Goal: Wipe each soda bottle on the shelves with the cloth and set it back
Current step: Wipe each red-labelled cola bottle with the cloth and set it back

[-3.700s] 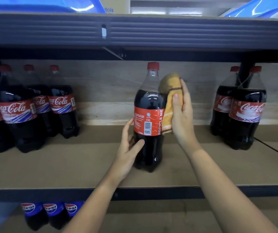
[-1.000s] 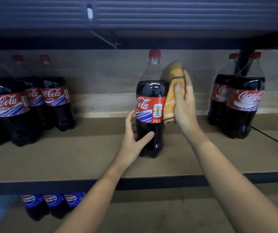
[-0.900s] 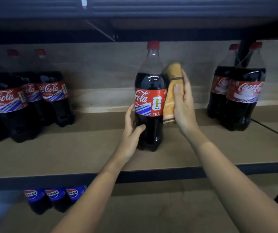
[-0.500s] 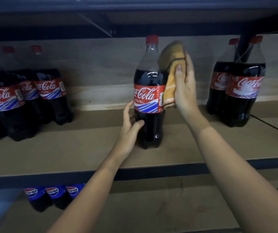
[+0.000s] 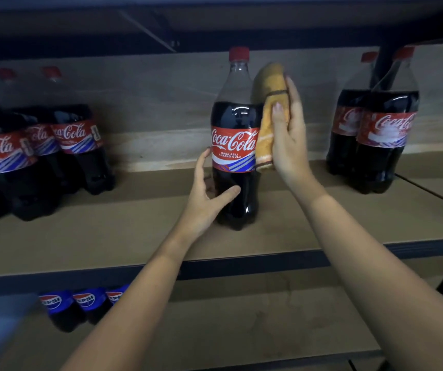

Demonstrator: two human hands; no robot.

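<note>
An upright Coca-Cola bottle (image 5: 235,145), labelled "RASA ASLI KURANG GULA", is stood on the shelf (image 5: 134,234) and gripped low by the left hand (image 5: 207,194). A yellow cloth (image 5: 268,116) is held against its right side by the right hand (image 5: 290,137). Pepsi bottles (image 5: 81,303) are seen below.

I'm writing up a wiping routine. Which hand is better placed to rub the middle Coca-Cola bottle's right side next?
Right. The right hand already holds the yellow cloth against that side of the Coca-Cola bottle. The left hand grips the bottle's lower body, likely steadying it on the shelf.
</note>
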